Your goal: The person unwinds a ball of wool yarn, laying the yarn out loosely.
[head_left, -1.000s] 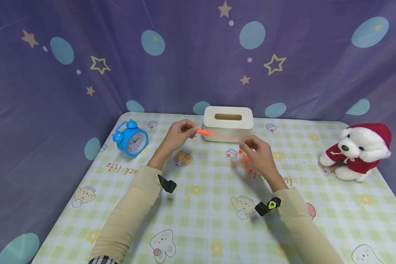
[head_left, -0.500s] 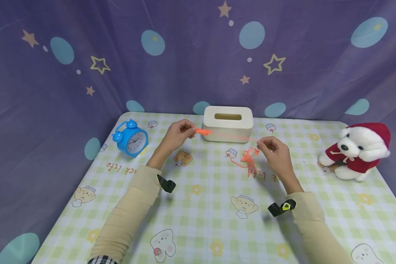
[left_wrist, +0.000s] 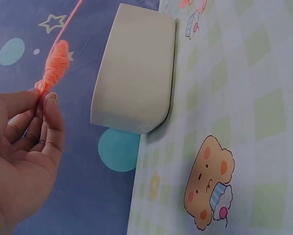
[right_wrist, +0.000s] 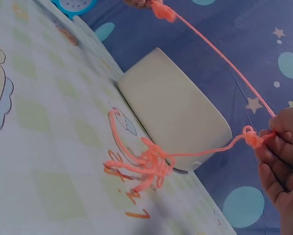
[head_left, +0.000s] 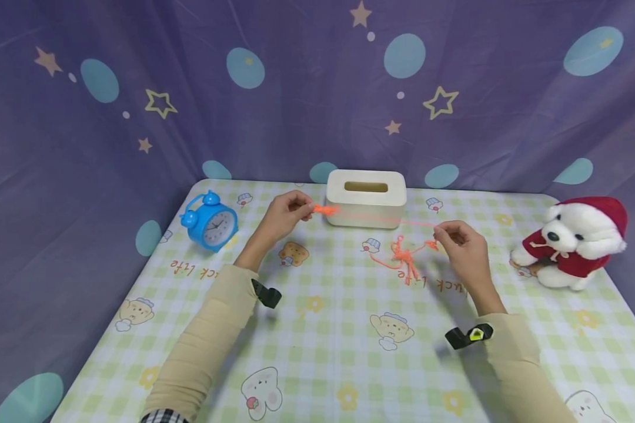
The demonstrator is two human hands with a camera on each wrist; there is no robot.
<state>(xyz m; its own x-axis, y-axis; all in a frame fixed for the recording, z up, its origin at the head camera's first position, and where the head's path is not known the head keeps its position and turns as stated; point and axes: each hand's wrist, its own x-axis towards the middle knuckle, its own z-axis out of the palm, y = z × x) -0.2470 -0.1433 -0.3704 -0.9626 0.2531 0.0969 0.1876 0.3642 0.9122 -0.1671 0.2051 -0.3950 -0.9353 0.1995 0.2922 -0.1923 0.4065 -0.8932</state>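
Note:
My left hand (head_left: pixel 288 212) pinches one end of a small wound bundle of orange yarn (left_wrist: pixel 56 66) between thumb and fingertips. From that bundle a single strand runs taut to my right hand (head_left: pixel 463 247), whose thumb and forefinger pinch it. Just below the right fingertips hangs a small knotted clump (right_wrist: pixel 253 138) of the same yarn. A slack strand leads from it down to a loose tangle of yarn (right_wrist: pixel 151 164) on the checked tablecloth. Both hands are raised above the table, in front of the white tissue box (head_left: pixel 366 205).
A blue alarm clock (head_left: pixel 211 223) stands at the left. On the right sits a white plush dog (head_left: pixel 571 247) in red hat and clothes. The printed tablecloth (head_left: pixel 317 364) covers the table, and a purple curtain (head_left: pixel 307 106) hangs close behind it.
My right hand has moved to the right, drawing the strand between the hands longer. The clump under it has come off the tangle, with a strand trailing. My left hand has stayed almost still.

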